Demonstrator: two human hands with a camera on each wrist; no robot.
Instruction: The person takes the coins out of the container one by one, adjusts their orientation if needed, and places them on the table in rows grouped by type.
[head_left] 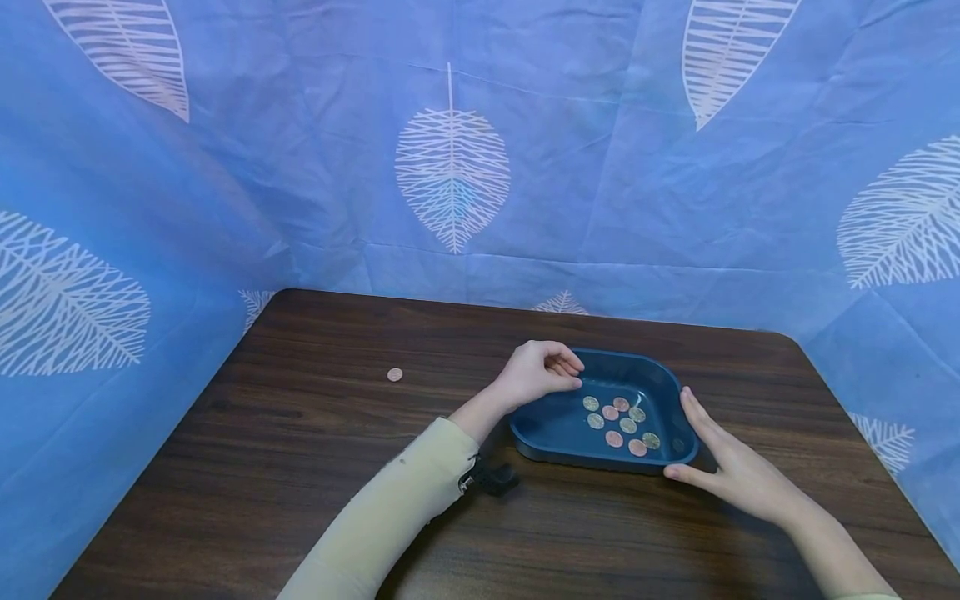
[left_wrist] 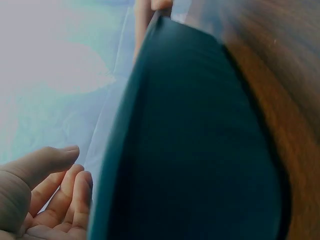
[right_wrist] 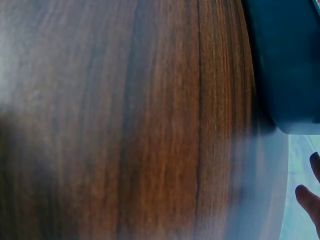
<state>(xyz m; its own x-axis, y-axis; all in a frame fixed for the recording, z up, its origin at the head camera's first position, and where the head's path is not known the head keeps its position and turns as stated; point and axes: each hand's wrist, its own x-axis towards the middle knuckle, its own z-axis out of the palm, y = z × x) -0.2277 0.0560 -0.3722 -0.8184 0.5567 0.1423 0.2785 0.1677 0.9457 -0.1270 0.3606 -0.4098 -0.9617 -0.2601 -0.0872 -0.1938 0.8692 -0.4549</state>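
A: Hands status?
B: On my feed the left hand (head_left: pixel 534 373) is at the far-left rim of the blue tray (head_left: pixel 551 425), fingers loosely curled, narrow gap from thumb tip to fingertips. I see nothing pinched. The right hand (head_left: pixel 738 475) is spread wide, thumb and index finger straight against the tray's right end, gripping nothing.
A: Coins?
B: A cluster of copper- and brass-coloured coins (head_left: pixel 611 412) on the tray floor, toward its right half. One stray copper-coloured coin (head_left: pixel 395 375) on the worktop (head_left: pixel 247 467), well left of the tray.
A: How would you run it?
B: My read: coins into tray, singly. I'd brace lightly with the right so the tray can't skid, lift the left clear of the rim, tip the stray up with a nail, pinch by the edge, release low. Flat coin, so probably fiddly.
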